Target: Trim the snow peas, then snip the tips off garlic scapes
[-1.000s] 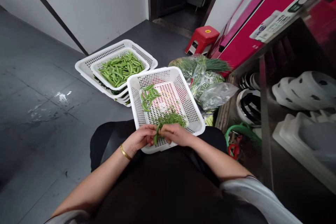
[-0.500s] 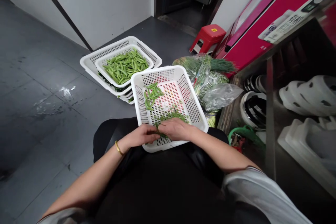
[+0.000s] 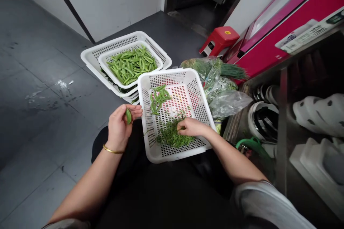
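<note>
On my lap rests a white perforated plastic basket [image 3: 205,109]. Several pea pods [image 3: 160,98] lie in its far left part, and a heap of green trimmings [image 3: 173,134] covers the near part. My left hand [image 3: 120,123], wearing a gold bracelet, is raised just outside the basket's left wall; it holds one pea pod [image 3: 128,116] against the thumb, palm up with the fingers stretched. Over the trimmings, my right hand [image 3: 192,127] has its fingers curled together; whatever they pinch is too small to make out.
Stacked white baskets [image 3: 88,57] stand on the floor at the front left, the top one full of pea pods [image 3: 133,64]. Plastic bags of greens [image 3: 220,86] lie right of my basket. A red stool [image 3: 221,39] and a shelf with white containers [image 3: 319,109] are further right.
My hands have parted. The left has moved left out of the basket with a pea pod, while the right has shifted slightly right, uncovering the trimmings. The view has shifted a little.
</note>
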`<state>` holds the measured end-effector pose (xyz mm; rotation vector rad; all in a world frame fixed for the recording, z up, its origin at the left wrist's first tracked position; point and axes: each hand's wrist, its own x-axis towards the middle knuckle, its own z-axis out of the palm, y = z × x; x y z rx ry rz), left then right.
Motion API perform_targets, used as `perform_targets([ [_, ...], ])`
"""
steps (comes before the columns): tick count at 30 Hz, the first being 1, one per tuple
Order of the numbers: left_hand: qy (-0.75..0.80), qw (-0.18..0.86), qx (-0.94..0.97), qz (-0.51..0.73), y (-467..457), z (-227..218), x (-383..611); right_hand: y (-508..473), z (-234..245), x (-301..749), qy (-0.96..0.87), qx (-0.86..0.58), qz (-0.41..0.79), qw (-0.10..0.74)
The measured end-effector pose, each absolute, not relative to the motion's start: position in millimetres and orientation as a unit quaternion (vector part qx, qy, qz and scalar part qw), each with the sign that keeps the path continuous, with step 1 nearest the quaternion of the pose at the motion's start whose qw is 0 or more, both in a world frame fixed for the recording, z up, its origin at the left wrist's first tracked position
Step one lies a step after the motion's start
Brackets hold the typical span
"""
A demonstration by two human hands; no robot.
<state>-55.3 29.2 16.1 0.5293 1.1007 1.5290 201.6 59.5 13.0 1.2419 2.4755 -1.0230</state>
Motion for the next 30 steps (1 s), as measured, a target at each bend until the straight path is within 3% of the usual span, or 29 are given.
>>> perform_targets([
  [2, 0.439, 0.611, 0.195, 0.63, 34.8, 10.4, -59.9, 78.9, -2.4, 182.9, 0.842, 0.452, -0.24, 0.172],
  [8, 0.386, 0.701, 0.176, 0.574, 24.6, 6.2, -47.9, 106.5, -51.7, 106.5, 0.843, 0.476, -0.201, 0.149],
  [13, 0.47, 0.721, 0.222, 0.458, 14.8, 0.0, -39.1, 94.4, -35.5, 133.5, 0.849, 0.466, -0.228, 0.101],
  [18, 0.505, 0.691, 0.316, 0.409, 8.2, -5.3, -15.8, 38.2, 6.3, 167.5, 0.877, 0.414, -0.24, -0.034],
  [20, 0.467, 0.734, 0.301, 0.39, 4.2, -2.4, -8.6, 12.6, 14.1, 169.7, 0.898, 0.39, -0.185, -0.084],
  [23, 0.398, 0.826, 0.273, 0.29, -3.0, 4.1, -6.2, -13.0, 20.5, 171.3, 0.933, 0.318, -0.138, -0.092],
  [26, 0.313, 0.879, 0.288, 0.215, -9.4, 10.2, -10.6, -14.1, 28.3, 187.2, 0.932, 0.278, -0.184, -0.141],
  [30, 0.266, 0.898, 0.292, 0.195, -12.7, 16.0, -17.0, 9.5, 43.6, 226.6, 0.8, 0.431, -0.312, -0.276],
])
